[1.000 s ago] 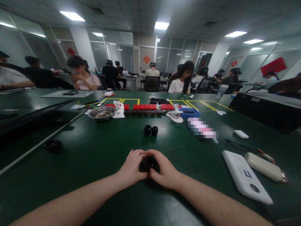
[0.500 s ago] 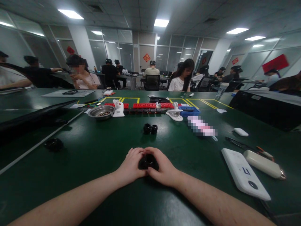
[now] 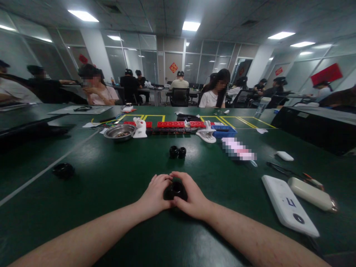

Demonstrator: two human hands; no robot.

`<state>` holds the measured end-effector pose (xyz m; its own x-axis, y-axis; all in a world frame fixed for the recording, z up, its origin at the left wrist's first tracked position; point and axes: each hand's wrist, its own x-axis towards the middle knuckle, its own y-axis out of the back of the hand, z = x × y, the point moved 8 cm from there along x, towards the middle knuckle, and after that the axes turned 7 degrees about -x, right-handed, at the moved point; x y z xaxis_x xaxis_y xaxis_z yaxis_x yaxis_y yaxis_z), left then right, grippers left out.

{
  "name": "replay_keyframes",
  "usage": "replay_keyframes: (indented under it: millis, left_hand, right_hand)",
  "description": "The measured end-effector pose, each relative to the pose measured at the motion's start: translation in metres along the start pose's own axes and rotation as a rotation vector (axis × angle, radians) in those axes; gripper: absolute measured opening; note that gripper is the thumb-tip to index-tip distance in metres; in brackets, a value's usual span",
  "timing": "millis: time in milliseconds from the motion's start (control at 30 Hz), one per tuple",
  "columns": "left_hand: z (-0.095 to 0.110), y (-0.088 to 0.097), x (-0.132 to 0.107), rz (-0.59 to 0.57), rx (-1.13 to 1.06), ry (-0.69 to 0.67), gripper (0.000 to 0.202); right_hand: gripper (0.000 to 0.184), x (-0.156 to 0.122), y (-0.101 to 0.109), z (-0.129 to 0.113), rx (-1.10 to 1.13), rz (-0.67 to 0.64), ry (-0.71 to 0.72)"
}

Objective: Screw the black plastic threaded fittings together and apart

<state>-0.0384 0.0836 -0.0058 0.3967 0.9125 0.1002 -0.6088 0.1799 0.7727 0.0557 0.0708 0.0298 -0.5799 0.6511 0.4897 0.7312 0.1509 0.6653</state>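
Observation:
A black, glossy round piece with a hole in its top (image 3: 177, 190) rests on the green table between my two hands. My left hand (image 3: 157, 193) curls around its left side, thumb along the near edge. Around the right side wraps my right hand (image 3: 193, 194), its thumb at the front and its fingers arched over the far side. The fingertips of both hands nearly meet behind the piece. Beyond them stand two smaller black ringed pieces, a left one (image 3: 174, 151) and a right one (image 3: 182, 152), side by side. Another black round piece (image 3: 63, 170) lies at the left.
Further back are a metal bowl (image 3: 120, 132) with small parts, a white clamp (image 3: 139, 128), a second white clamp (image 3: 206, 132), red trays (image 3: 178, 124) and a blue tray (image 3: 225, 132). A white device (image 3: 290, 205) and a cream cylinder (image 3: 311, 193) lie right. People sit beyond.
My right hand's fingers have lifted and loosened slightly around the black piece. My left hand has barely moved. The dark shape at the left edge has drawn back leftward.

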Motion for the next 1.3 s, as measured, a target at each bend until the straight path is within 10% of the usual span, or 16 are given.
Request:
replay_keyframes:
  millis: [267, 867, 1067, 1300]
  left_hand:
    - [0.002, 0.002, -0.002, 0.032, 0.000, -0.007, 0.039]
    - [0.002, 0.001, -0.002, 0.011, 0.016, -0.013, 0.039]
    - [0.003, 0.001, -0.002, 0.045, 0.020, -0.033, 0.040]
    - [0.003, 0.002, -0.003, 0.042, 0.012, -0.029, 0.038]
  right_hand:
    - [0.040, 0.000, 0.002, 0.014, -0.041, 0.071, -0.143]
    - [0.059, -0.002, 0.007, 0.002, 0.015, 0.078, -0.077]
    - [0.036, -0.001, 0.003, 0.018, -0.009, 0.049, -0.246]
    - [0.056, -0.002, 0.004, 0.016, 0.067, 0.034, -0.185]
